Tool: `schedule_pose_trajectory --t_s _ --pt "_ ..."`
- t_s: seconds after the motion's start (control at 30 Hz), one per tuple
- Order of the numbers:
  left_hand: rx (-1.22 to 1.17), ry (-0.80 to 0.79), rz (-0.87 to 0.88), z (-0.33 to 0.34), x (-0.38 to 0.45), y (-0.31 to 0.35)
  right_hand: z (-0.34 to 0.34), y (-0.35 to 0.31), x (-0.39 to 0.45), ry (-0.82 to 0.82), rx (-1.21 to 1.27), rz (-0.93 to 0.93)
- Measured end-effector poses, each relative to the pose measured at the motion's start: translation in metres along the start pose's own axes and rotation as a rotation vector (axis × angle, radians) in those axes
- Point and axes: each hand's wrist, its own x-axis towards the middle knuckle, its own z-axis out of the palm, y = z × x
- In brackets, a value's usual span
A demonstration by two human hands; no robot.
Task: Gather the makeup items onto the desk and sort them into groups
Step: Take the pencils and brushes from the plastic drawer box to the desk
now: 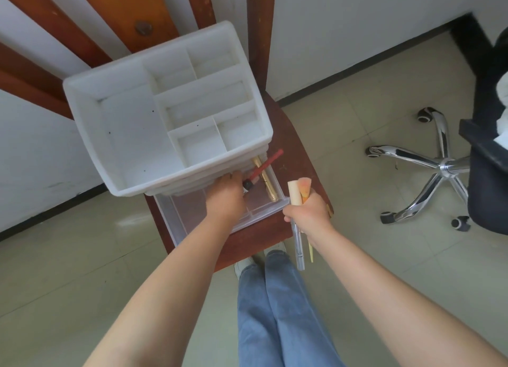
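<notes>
The left hand point(228, 194) pinches a red brush point(265, 167) over the open drawer point(270, 211) at the chair's point(299, 146) front edge; the right hand point(309, 212) grips a bundle of brushes point(298, 193). Lifting straight up should clear the gold tube point(265, 179) lying beside it.

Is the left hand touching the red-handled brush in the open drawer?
Touching. The head view shows the left hand gripping the dark end of the red-handled brush above the clear drawer.
</notes>
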Motion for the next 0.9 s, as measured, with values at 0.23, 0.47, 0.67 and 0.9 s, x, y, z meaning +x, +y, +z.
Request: schedule_pose_trajectory --t_s 0.23,0.47,0.67,0.9 --pt "0.068 -0.042 0.358 -0.006 0.005 -0.009 0.002 0.001 0.002 0.004 0.052 0.000" --pt "0.275 -0.127 0.336 -0.008 0.020 0.002 0.004 0.004 0.000 0.023 0.069 -0.003" --pt "0.283 -0.166 0.188 -0.005 0.019 0.008 0.005 0.004 -0.001 0.033 0.073 -0.003" --pt "0.228 -0.192 0.094 -0.006 0.012 0.000 0.011 0.006 0.000 0.078 0.100 0.000"
